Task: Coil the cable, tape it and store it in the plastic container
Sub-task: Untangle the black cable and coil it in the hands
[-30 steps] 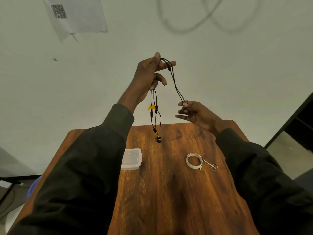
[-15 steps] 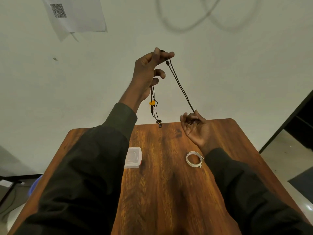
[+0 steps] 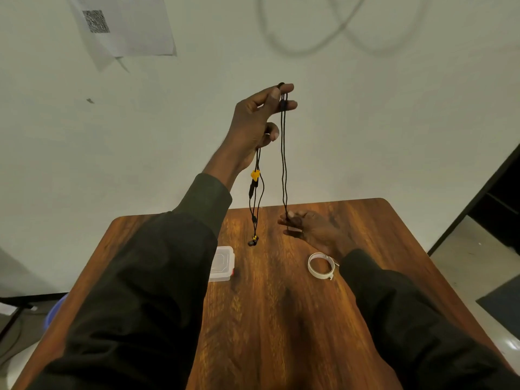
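**Thin black cable held up between two hands over a wooden table**

Thin black cable [image 3: 283, 164]: in the head view, the only one we have, it hangs in the air above the far end of the brown wooden table [image 3: 281, 319]. We see the left hand [image 3: 257, 122] raised high in front of the pale wall [image 3: 394, 122], thumb and forefinger pinching the top of the cable, where it folds over the fingertips. From that pinch two strands drop straight down to the right hand [image 3: 309, 228], which is low, just above the tabletop, and pinches their lower end between fingertips. A second bunch of strands falls from under the left palm; it carries a small yellow clip [image 3: 255, 175] and ends in small dark earpieces [image 3: 252, 242] dangling free over the table.

On the table, the clear plastic container [image 3: 223, 263] with its lid on lies beside the left sleeve [image 3: 146, 291], partly hidden by it. A white roll of tape [image 3: 320, 266] lies just beside the right sleeve [image 3: 416, 327]. Both sleeves are dark. A sheet of paper with a printed code [image 3: 126, 26] hangs on the wall, upper left.
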